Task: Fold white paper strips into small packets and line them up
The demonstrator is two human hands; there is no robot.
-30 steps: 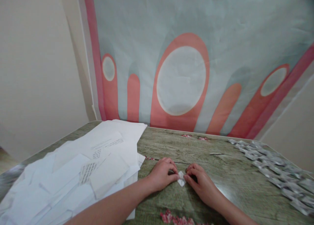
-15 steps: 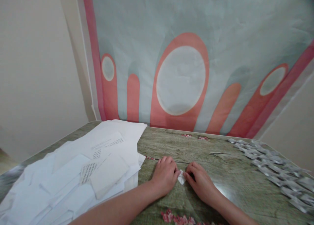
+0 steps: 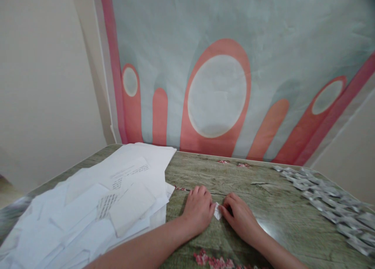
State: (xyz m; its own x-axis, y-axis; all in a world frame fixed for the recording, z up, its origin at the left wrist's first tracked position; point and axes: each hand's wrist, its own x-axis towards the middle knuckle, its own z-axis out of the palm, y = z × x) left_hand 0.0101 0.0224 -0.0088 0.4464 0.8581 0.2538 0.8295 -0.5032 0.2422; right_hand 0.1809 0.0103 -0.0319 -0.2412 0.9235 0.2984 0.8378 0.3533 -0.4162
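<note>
A small folded piece of white paper (image 3: 217,212) is held between my two hands, just above or on the wood-patterned tabletop (image 3: 205,171). My left hand (image 3: 198,207) pinches its left side with thumb and curled fingers. From the right, my right hand (image 3: 238,211) grips the other edge between thumb and forefinger. Part of the paper is hidden by my fingertips. Left of my hands lies a large, loose pile of white paper sheets (image 3: 137,198), some with printed text.
Along the right edge of the table lie rows of folded silvery-grey strips (image 3: 331,206). Behind the table hangs a blue-grey sheet (image 3: 175,34) with red and white shapes. A pale wall (image 3: 43,73) stands on the left. Pink flower prints (image 3: 215,260) mark the tabletop.
The paper between my fingers looks slightly narrower and more turned. Both hands stay in nearly the same place, and the whole view shifts very slightly.
</note>
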